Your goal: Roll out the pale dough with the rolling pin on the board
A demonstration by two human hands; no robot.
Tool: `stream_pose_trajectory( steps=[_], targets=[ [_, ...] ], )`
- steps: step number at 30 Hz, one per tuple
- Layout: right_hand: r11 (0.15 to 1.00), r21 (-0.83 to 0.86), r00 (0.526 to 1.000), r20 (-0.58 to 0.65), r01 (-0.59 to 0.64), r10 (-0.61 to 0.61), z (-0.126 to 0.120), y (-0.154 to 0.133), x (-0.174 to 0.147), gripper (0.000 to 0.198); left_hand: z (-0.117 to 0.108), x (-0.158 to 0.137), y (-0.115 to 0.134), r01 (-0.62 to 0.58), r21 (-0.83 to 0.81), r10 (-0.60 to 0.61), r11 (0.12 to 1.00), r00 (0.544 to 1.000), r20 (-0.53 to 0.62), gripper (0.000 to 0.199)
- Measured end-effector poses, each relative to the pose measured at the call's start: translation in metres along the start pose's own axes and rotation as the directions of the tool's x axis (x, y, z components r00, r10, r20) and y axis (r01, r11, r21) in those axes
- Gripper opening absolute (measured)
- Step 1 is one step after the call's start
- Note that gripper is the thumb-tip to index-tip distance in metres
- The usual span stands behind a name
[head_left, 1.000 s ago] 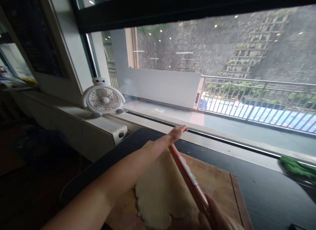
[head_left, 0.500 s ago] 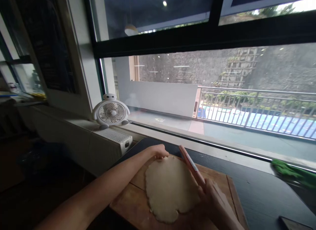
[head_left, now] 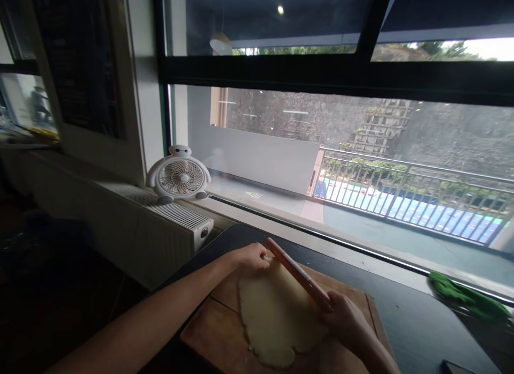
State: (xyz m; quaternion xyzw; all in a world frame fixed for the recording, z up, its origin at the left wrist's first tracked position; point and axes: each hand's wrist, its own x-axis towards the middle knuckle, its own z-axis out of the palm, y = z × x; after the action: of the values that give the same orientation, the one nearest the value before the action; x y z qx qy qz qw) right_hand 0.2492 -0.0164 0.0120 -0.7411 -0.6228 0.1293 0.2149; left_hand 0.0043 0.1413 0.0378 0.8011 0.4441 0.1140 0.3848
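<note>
A flat sheet of pale dough with an uneven edge lies on a wooden board. At the dough's far edge, my left hand is closed in a pinch on its rim. My right hand grips the near end of a reddish-brown rolling pin with a white label. The pin slants over the far right part of the dough, its far tip close to my left fingers. Whether the pin presses on the dough, I cannot tell.
The board rests on a dark table beside a window sill. A white fan stands on a radiator to the left. A green cloth lies at the right, and a dark flat object at the lower right edge.
The rolling pin has swung left, from the dough's right side to over its far part, near my left hand. My left hand has shifted slightly left, still at the dough's edge. The view has tilted.
</note>
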Motion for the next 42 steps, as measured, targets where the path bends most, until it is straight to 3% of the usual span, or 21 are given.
stream_pose_trajectory(
  steps=[3, 6, 9, 12, 15, 18, 21, 24, 28, 32, 37, 40, 42],
  targets=[
    [0.997, 0.08, 0.999, -0.033, 0.011, -0.008, -0.002, -0.005, -0.004, 0.009, 0.006, -0.002, -0.008, -0.047, -0.078, 0.037, 0.996, 0.992, -0.124, 0.011],
    [0.929, 0.37, 0.983, 0.175, -0.019, -0.049, -0.011, -0.006, 0.01, 0.021, 0.012, -0.014, -0.008, 0.001, -0.19, -0.028, 0.982, 0.99, -0.138, 0.016],
    [0.864, 0.495, 0.944, 0.318, -0.087, -0.087, -0.023, -0.004, 0.04, 0.024, 0.021, -0.035, -0.004, 0.074, -0.419, -0.111, 0.905, 0.992, -0.064, 0.026],
    [0.871, 0.488, 0.932, 0.341, -0.062, -0.124, -0.026, -0.004, 0.065, 0.025, 0.026, -0.05, -0.006, 0.142, -0.507, -0.237, 0.85, 0.963, -0.127, 0.026],
    [0.89, 0.446, 0.931, 0.356, -0.091, -0.083, -0.018, -0.005, 0.068, 0.025, 0.024, -0.053, -0.014, 0.148, -0.432, -0.278, 0.889, 0.926, -0.255, 0.025],
    [0.886, 0.442, 0.942, 0.335, -0.139, -0.019, -0.01, -0.002, 0.05, 0.025, 0.021, -0.048, -0.019, 0.133, -0.371, -0.213, 0.919, 0.96, -0.184, 0.032],
    [0.848, 0.512, 0.953, 0.302, -0.137, -0.029, -0.01, -0.003, 0.032, 0.026, 0.021, -0.044, -0.011, 0.072, -0.432, -0.142, 0.899, 0.981, -0.132, 0.026],
    [0.805, 0.577, 0.956, 0.29, -0.135, -0.048, -0.025, -0.01, 0.027, 0.031, 0.023, -0.051, 0.008, 0.064, -0.532, -0.189, 0.845, 0.965, -0.184, 0.025],
    [0.782, 0.613, 0.949, 0.3, -0.114, -0.096, -0.056, -0.019, 0.038, 0.041, 0.032, -0.082, 0.026, 0.056, -0.668, -0.191, 0.742, 0.973, -0.131, 0.03],
    [0.843, 0.53, 0.938, 0.33, -0.091, -0.107, -0.048, -0.01, 0.051, 0.037, 0.047, -0.102, 0.017, 0.104, -0.556, -0.218, 0.825, 0.965, -0.143, 0.022],
    [0.939, 0.34, 0.962, 0.269, -0.042, -0.054, -0.015, 0.01, 0.055, 0.025, 0.047, -0.077, 0.003, 0.113, -0.429, -0.207, 0.896, 0.962, -0.179, 0.027],
    [0.972, 0.222, 0.99, 0.092, 0.081, -0.103, -0.018, 0.018, 0.045, 0.022, 0.046, -0.055, -0.001, 0.112, -0.289, -0.195, 0.951, 0.94, -0.279, 0.021],
    [0.986, 0.091, 0.99, -0.034, 0.138, -0.136, -0.025, 0.023, 0.03, 0.02, 0.045, -0.046, -0.006, 0.031, -0.121, -0.077, 0.992, 0.914, -0.398, 0.015]
  ],
)
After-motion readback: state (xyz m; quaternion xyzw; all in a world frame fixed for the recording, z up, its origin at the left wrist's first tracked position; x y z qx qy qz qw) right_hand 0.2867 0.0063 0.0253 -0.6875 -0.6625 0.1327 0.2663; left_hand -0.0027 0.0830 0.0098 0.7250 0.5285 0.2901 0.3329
